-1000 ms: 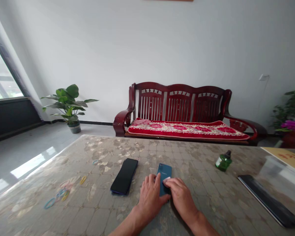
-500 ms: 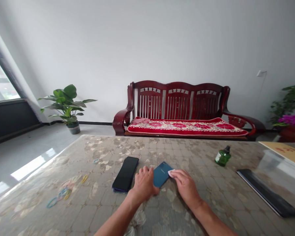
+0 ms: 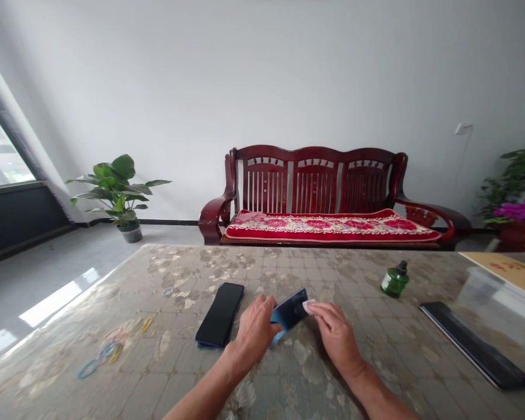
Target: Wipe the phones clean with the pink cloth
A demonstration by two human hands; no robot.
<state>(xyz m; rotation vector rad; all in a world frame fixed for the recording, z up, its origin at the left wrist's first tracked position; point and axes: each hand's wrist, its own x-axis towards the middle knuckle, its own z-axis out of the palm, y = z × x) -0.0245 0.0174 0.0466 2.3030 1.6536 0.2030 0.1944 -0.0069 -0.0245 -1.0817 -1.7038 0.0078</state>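
My left hand [image 3: 258,324] grips the left side of a blue smartphone [image 3: 291,310], thumb on the near edge and fingers behind. The phone is tilted, its glossy back facing me. At its right edge my right hand [image 3: 336,335] pinches a small white wipe or cloth [image 3: 308,306] against or close beside the phone; I cannot tell if they touch. A black-screened smartphone [image 3: 221,314] lies on the table left of my left hand, on top of something with a blue edge.
On the table [image 3: 188,379] lie colourful rings [image 3: 87,368] at left, a green bottle [image 3: 394,282] with a black cap, and a long dark object [image 3: 475,344] beside a clear plastic box [image 3: 499,297] at right. Behind stands a wooden bench [image 3: 317,175].
My left hand has tilted the blue phone, so its back now shows dark reflections. My right hand with the white wipe has shifted slightly right. The view has moved a little.
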